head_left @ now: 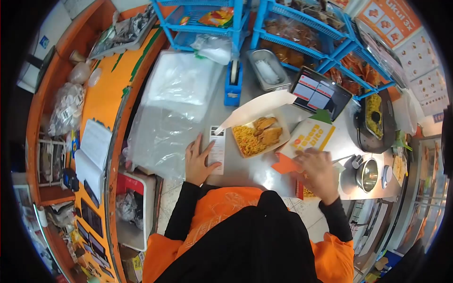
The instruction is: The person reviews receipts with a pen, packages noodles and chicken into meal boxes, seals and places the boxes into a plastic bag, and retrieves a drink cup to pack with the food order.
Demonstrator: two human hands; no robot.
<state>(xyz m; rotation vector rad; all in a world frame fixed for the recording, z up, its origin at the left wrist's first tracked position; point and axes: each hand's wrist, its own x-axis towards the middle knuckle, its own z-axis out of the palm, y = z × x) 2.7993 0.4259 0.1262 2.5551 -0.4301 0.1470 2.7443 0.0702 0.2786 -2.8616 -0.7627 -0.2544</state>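
My left hand (pixel 200 161) lies on the steel counter with its fingers spread, its thumb and forefinger touching the edge of a printed receipt (pixel 216 155). Right of the receipt, an open paper food box (pixel 286 139) holds noodles (pixel 248 141) and pieces of fried chicken (pixel 268 132); its pale lid stands up at the back. My right hand (pixel 318 170), bent and smeared by motion, is over the near side of a printed white food box (pixel 312 135) with green and orange flaps. Whether it grips a flap cannot be made out. More noodles (pixel 308 193) show below that hand.
Behind stand a blue tape dispenser (pixel 232 84), a metal tray (pixel 269 70), a tablet (pixel 321 92) and blue racks (pixel 302 40) of packed food. Clear plastic bags (pixel 174 89) cover the left side. A steel bowl (pixel 367 175) sits at right, near a black pan (pixel 375 122).
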